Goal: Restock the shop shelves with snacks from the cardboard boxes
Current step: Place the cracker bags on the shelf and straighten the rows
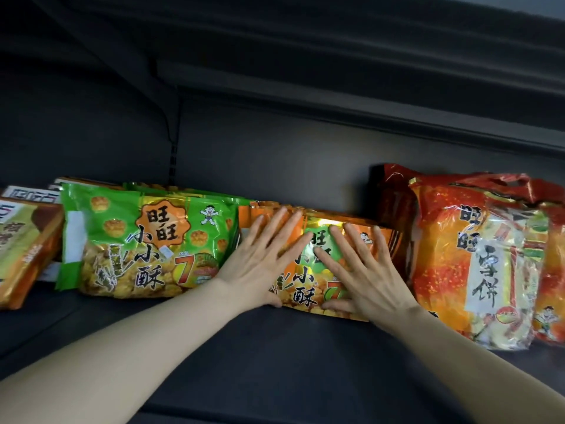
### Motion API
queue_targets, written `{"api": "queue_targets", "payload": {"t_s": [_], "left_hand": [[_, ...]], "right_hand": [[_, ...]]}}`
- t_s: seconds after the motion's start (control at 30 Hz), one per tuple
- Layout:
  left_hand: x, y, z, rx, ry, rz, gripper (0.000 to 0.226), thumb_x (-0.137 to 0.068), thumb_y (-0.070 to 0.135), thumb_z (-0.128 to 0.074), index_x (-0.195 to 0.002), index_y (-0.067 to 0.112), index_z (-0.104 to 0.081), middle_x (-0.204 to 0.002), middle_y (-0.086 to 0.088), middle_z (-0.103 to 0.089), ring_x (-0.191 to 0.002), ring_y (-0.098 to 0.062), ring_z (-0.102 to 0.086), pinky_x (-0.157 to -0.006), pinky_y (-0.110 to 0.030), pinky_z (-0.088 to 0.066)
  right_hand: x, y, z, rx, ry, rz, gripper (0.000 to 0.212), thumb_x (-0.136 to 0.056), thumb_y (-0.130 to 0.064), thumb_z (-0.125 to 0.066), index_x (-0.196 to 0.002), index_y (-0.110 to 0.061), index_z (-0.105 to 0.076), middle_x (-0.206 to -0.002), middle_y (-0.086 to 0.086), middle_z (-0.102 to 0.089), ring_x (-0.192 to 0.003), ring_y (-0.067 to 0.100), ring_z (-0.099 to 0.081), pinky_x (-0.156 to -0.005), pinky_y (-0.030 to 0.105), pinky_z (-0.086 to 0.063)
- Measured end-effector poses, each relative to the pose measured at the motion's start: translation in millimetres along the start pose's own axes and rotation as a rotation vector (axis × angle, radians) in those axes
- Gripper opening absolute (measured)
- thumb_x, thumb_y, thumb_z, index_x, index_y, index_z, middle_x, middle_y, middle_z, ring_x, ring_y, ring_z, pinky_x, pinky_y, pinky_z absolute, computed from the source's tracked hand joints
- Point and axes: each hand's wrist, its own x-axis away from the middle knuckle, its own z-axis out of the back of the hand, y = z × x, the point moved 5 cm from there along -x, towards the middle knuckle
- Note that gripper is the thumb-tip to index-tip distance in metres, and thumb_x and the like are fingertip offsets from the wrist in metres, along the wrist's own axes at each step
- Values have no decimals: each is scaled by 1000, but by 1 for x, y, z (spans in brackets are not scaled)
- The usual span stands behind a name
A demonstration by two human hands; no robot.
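An orange snack bag (pixel 305 289) stands at the front of a row of like bags on the dark shelf (pixel 275 347). My left hand (pixel 260 258) lies flat against its left half, fingers straight and spread. My right hand (pixel 360 270) presses flat on its right half, fingers spread too. To the left stands a row of green snack bags (pixel 137 240). On the right lean large red-and-orange rice cracker bags (pixel 470 255). No cardboard box is in view.
Brown and orange boxed snacks (pixel 21 249) sit at the far left. The shelf's back panel (pixel 275 148) rises behind the bags, and an upper shelf (pixel 367 96) hangs overhead. Bare shelf surface runs along the front.
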Motion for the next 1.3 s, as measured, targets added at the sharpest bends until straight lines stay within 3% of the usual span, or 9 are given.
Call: {"api": "queue_targets", "payload": {"t_s": [0.13,0.27,0.47,0.57,0.73,0.83,1.07,1.2,1.3], "left_hand": [[13,-3,11,26,-26,-37,133,-71,69,-70,-152,18,23,-155,-14,37,-143,-33,33,-120,-54,4],[21,-37,30,58,27,63,129,-75,67,-67,-152,15,22,-157,-9,34,-144,-26,32,-121,-45,8],[63,-129,59,-66,30,241,131,-73,71,-65,-153,11,19,-161,-8,24,-147,-23,26,-122,-41,7],[96,-182,60,-101,-89,333,135,-70,78,-60,-150,13,26,-161,-8,24,-146,-23,26,-121,-39,10],[130,-214,39,-58,-244,320,140,-65,84,-57,-147,13,32,-160,-5,25,-145,-23,28,-120,-40,11],[130,-223,31,7,-229,283,141,-63,80,-63,-150,14,26,-163,-3,15,-148,-20,21,-122,-42,6],[134,-253,17,106,-194,204,133,-59,68,-77,-154,23,6,-158,0,-10,-147,-23,-14,-120,-39,-5],[137,-261,18,159,-224,185,130,-61,62,-79,-153,24,4,-156,-1,-12,-144,-21,-19,-118,-36,-14],[136,-261,18,195,-236,177,128,-62,58,-80,-152,23,4,-156,0,-10,-144,-21,-18,-117,-36,-16]], "right_hand": [[-8,0,17,-114,121,21,82,-92,-72,-41,-157,-23,-26,-162,19,-18,-149,41,-18,-114,67,-21],[-58,6,41,-214,201,3,61,-102,-53,-35,-153,-19,-37,-153,18,-39,-143,40,-35,-112,59,-33],[-122,-10,67,-314,229,-92,55,-99,-47,-40,-146,-18,-44,-130,15,-57,-117,36,-56,-99,47,-45],[-148,-28,73,-364,236,-116,56,-94,-44,-51,-142,-17,-48,-126,12,-58,-109,35,-59,-93,45,-49],[-176,-86,66,-423,29,-133,80,-86,-65,-52,-148,-17,-39,-136,13,-55,-119,35,-56,-101,46,-47],[-192,-109,63,-444,-127,-245,75,-88,-61,-58,-142,-11,-42,-132,14,-58,-124,33,-54,-109,44,-39],[-232,-134,98,-447,76,-354,26,-87,-23,-73,-105,-9,-60,-89,14,-69,-85,38,-63,-70,44,-51],[-218,-113,101,-543,98,-561,19,-101,-22,-47,-118,-16,-55,-105,13,-63,-89,39,-59,-67,42,-49],[-190,-84,90,-319,-144,-740,27,-95,-10,-47,-121,-15,-54,-111,14,-64,-96,40,-61,-66,39,-43]]}}
